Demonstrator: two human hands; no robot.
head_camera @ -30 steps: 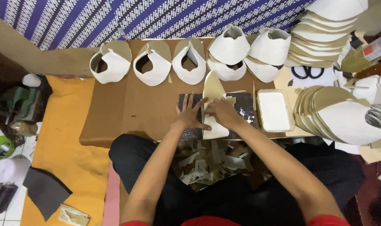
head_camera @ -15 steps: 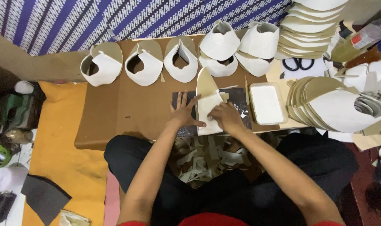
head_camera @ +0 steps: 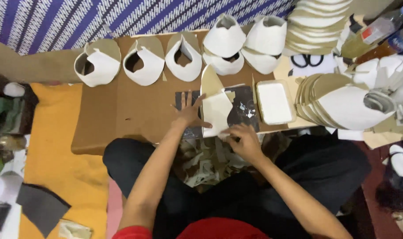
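Since the earlier frame the right hand (head_camera: 244, 140) had been drawn back to the near edge of the white cut piece (head_camera: 217, 116), pinching it, while the left hand (head_camera: 190, 111), spread flat beside it on the dark mat (head_camera: 245, 108), was best kept pressing firmly so the piece stayed put.

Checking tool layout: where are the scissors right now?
Head view, upper right: the black-handled scissors lie on a white sheet at the board's far edge, beyond the white tray and below the tall stack of cut pieces.
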